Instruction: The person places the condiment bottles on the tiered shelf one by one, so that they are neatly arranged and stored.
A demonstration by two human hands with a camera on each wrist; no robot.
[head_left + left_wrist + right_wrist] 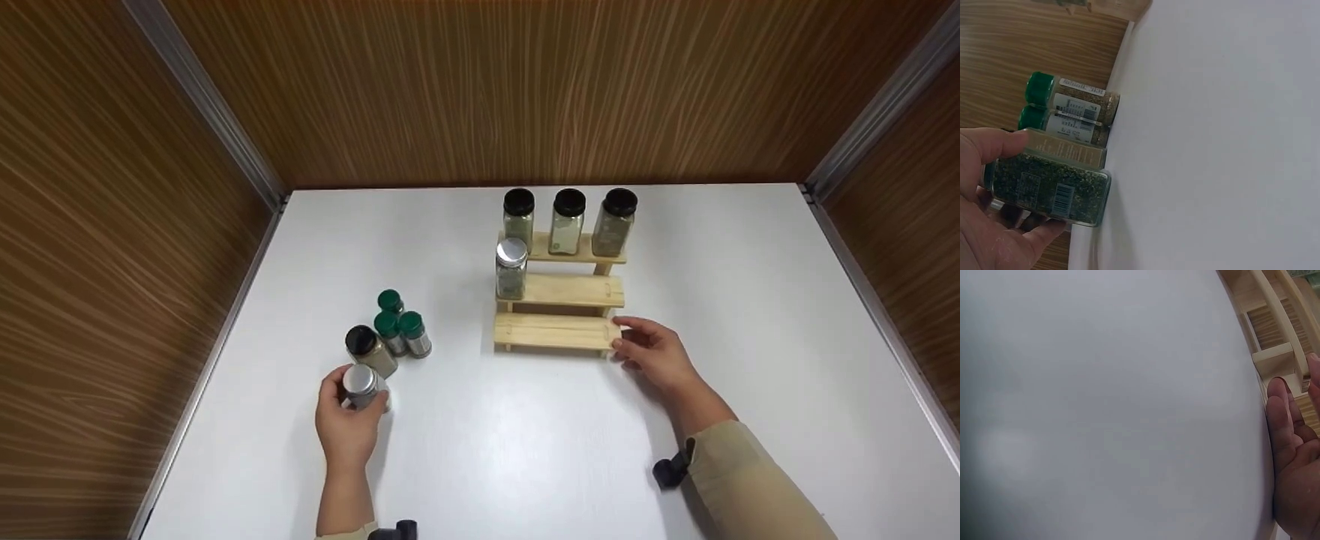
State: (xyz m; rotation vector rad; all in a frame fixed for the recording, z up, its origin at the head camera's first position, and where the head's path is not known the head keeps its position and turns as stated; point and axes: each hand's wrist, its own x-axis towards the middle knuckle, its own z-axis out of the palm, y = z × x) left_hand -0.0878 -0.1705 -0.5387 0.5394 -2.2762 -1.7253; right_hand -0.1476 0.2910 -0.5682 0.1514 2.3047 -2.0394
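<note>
Beside a tiered pale-wood rack [556, 330], the right hand [660, 358] grips its end, perhaps for steadiness; the left hand [346, 433] clasps a silver-capped glass jar [361, 379].

Rack [556, 328]: smooth matt wood. Jar [1050, 188] L of rack: glossy glass, w/ shiny metal-look lid [360, 379]. Tbl [480, 442] under rack: smooth, semi-gloss.

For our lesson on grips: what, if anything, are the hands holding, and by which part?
The left hand holds a silver-capped jar by its sides; the right hand holds the wooden rack by the right end of its lowest step.
</note>
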